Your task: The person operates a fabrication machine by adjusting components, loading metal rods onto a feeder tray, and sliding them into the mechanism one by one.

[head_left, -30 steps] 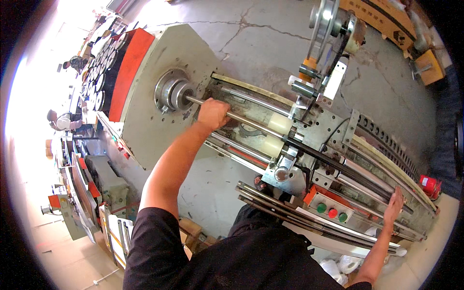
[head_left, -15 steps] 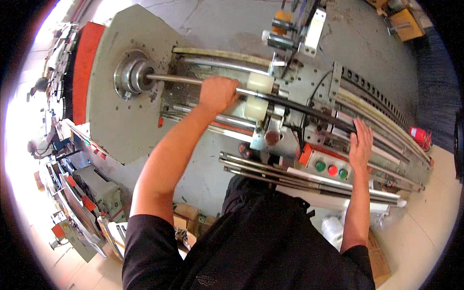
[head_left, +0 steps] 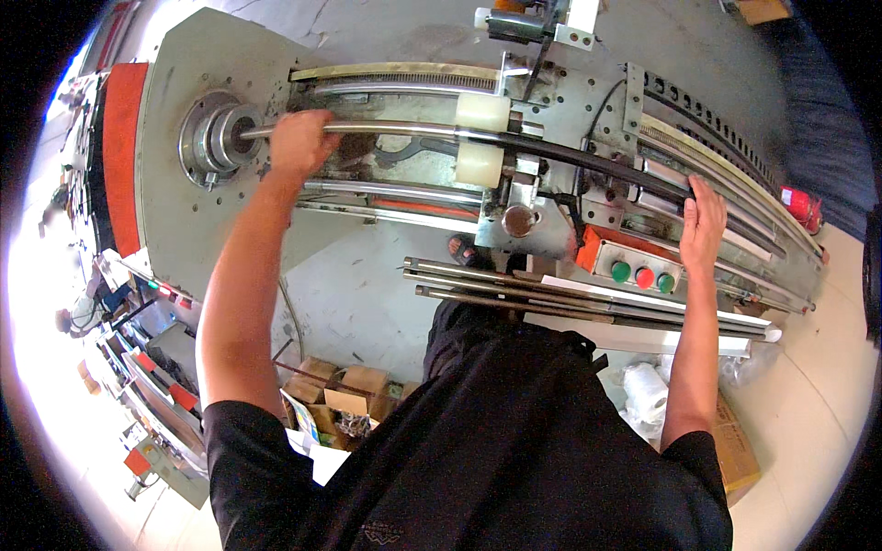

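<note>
A long rod (head_left: pixel 395 128), bare metal on the left and black on the right, runs from the round metal chuck (head_left: pixel 220 140) across the machine. My left hand (head_left: pixel 301 145) is closed around its bare part, close to the chuck. My right hand (head_left: pixel 705 220) lies against the black part farther right, with its fingers stretched out over it. Between the hands, the rod passes between two off-white blocks (head_left: pixel 480 165). An open-ended wrench (head_left: pixel 418 147) lies on the machine bed behind and below the rod.
A control box (head_left: pixel 634 268) with green and red buttons sits on the machine's near side. Several more rods (head_left: pixel 551 296) lie in front of me. Cardboard boxes (head_left: pixel 354 390) stand on the floor at lower left. A red object (head_left: pixel 801 209) is at the far right.
My left hand has slid left along the rod, from near the off-white blocks to close by the chuck. The wrench now shows. My right hand stays on the black part, and the view has shifted.
</note>
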{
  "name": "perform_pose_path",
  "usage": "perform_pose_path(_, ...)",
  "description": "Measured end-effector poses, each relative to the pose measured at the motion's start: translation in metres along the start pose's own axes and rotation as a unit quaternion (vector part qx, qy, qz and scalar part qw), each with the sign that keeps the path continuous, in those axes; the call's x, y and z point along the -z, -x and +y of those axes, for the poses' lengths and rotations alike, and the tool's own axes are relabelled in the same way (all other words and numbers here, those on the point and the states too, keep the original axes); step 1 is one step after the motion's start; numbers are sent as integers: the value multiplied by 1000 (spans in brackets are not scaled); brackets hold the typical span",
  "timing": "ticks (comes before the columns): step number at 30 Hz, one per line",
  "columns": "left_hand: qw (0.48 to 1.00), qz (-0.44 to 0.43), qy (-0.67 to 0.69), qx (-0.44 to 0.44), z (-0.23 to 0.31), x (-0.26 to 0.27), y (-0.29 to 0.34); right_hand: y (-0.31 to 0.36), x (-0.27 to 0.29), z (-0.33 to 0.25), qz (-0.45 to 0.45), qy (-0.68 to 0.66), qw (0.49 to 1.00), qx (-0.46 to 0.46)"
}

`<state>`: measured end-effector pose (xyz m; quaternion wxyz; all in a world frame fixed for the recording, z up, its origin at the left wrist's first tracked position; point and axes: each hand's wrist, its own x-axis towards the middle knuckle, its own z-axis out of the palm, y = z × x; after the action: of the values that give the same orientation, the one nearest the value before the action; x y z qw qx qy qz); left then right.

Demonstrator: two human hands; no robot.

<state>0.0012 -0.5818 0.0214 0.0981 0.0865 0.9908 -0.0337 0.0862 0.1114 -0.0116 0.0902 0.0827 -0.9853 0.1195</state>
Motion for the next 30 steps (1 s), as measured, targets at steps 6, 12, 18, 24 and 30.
perform_pose_path(6,996,4,43,-76,115,-4,-15,-12,-6,-59,-6,-14,999,50)
perform_pose_path(12,995,-13,59,-75,85,-3,-15,-14,-11,-71,-8,-11,999,32)
perform_pose_path(18,996,-74,-9,55,-54,4,1,-7,1,-37,0,11,1000,-13)
perform_pose_path(24,1000,-14,26,-2,17,8,-2,-7,2,-51,4,22,1000,0)
perform_pose_path(30,989,-14,100,-104,128,14,-14,-28,-9,-130,-3,-22,999,40)
